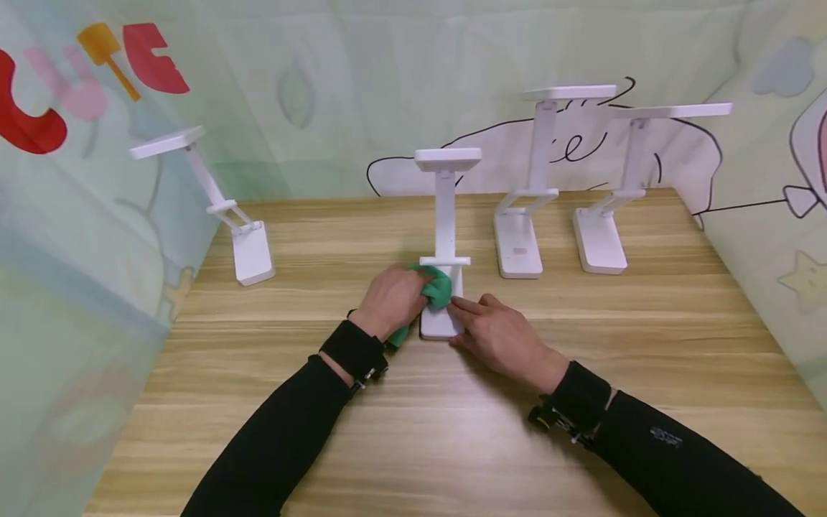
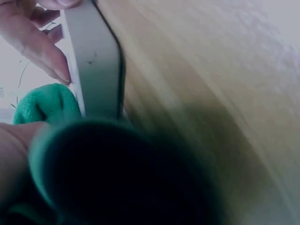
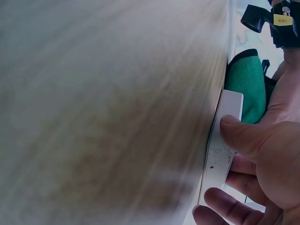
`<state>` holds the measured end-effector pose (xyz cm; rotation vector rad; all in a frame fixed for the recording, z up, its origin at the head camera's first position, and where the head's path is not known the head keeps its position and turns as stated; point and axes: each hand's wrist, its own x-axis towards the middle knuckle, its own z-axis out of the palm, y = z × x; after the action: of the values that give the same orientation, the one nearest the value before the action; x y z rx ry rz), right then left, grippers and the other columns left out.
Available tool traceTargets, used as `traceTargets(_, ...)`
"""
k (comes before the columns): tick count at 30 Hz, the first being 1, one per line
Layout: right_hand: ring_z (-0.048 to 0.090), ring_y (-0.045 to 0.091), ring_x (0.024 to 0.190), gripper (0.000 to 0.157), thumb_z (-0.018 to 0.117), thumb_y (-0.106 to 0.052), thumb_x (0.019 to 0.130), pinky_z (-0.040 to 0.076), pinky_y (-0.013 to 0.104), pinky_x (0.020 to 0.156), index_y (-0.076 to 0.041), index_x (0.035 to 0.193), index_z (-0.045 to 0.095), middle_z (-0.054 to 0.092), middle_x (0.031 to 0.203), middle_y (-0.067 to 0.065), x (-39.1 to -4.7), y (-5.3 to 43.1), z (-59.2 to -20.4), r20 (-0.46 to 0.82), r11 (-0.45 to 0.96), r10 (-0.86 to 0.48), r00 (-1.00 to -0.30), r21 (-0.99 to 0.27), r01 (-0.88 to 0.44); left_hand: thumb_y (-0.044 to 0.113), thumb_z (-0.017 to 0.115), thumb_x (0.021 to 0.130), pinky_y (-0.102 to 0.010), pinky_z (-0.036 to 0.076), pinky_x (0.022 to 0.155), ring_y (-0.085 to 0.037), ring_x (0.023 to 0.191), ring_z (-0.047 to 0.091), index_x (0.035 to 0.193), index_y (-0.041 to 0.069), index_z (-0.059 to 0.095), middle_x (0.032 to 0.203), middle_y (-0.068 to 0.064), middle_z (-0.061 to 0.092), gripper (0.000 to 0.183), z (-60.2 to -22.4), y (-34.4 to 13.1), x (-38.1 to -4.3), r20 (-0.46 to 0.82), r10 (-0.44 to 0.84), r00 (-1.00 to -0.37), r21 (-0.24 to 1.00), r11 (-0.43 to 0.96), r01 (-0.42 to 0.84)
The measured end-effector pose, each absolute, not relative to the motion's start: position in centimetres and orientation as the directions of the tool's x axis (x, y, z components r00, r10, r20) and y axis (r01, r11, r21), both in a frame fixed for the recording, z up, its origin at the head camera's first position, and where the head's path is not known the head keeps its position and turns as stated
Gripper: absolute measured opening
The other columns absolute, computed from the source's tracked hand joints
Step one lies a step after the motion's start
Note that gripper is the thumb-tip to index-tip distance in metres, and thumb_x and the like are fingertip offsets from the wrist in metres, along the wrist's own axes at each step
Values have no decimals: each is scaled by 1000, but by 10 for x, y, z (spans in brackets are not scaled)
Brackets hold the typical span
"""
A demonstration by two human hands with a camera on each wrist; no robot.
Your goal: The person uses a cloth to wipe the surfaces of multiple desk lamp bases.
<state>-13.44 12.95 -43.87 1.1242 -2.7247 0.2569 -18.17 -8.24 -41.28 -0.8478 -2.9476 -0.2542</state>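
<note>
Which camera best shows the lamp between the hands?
The head view: it shows the lamp from top to base, with a green cloth covering part. The left wrist view catches mainly the base's side; the right wrist view likewise, partly behind the right hand.

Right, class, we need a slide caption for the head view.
Left hand holds green cloth against a white lamp; right hand touches its base.

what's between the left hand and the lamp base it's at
A green cloth, gripped by the left hand against the white lamp base; the head view shows it.
</note>
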Motion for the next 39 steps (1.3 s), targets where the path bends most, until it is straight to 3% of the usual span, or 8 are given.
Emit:
traceTargets(6,51,22,78,57,71,-34,86,47,32,61,-2,131,58,60,134,9,-134,132,-438,238,714,-659,-713,-98,-693,12,64,86,-23,33,49,-12,56,43,86,15,67,64,3,42,4,-407,-83,-163,47,564,-824,247,793,557)
traceTargets(11,52,22,79,54,70,-33,87,48,34,65,-1,129,59,61,132,12,-133,132,-437,223,715,-656,-721,-125,-688,12,61,85,-22,31,50,-12,55,40,65,19,52,62,4,32,23,-397,-96,-156,-67,587,-807,372,765,526)
traceTargets(15,51,21,77,54,69,-33,88,46,32,65,-2,131,58,59,135,12,-134,127,-438,195,708,-667,-719,-136,-693,14,58,85,-24,36,49,-15,53,46,61,16,44,61,1,38,28,-385,-118,-171,-201,420,-885,409,857,314)
traceTargets(20,52,20,78,54,69,-32,88,45,30,62,-3,132,57,58,137,12,-134,123,-437,169,719,-659,-733,-146,-680,14,51,91,-33,45,55,-26,69,52,83,2,60,82,-14,52,17,-387,-128,-204,-160,165,-973,374,922,95)
traceTargets(24,54,21,81,54,69,-33,89,48,32,64,-4,133,57,57,138,11,-134,122,-437,164,722,-653,-739,-159,-673,11,50,94,-40,50,68,-29,83,50,104,0,66,93,-19,58,22,-407,-115,-218,-19,219,-975,289,935,205)
traceTargets(30,55,21,81,53,69,-33,88,49,33,64,-4,131,59,58,136,11,-134,121,-437,183,718,-653,-735,-158,-678,12,53,93,-40,44,80,-24,95,51,110,7,69,96,-11,66,24,-418,-99,-213,10,365,-931,104,925,364)
traceTargets(34,55,22,80,53,71,-32,87,48,33,62,-3,129,60,60,134,11,-134,124,-437,195,721,-647,-737,-158,-675,10,53,92,-40,44,86,-23,99,52,108,7,70,103,-12,65,24,-415,-97,-203,-32,433,-901,133,895,426)
traceTargets(39,58,23,83,53,71,-33,87,50,35,64,-4,129,61,60,134,12,-134,127,-438,195,726,-639,-744,-168,-667,12,55,91,-37,47,81,-22,88,54,106,7,71,100,-11,63,22,-413,-99,-185,-54,489,-871,163,864,476)
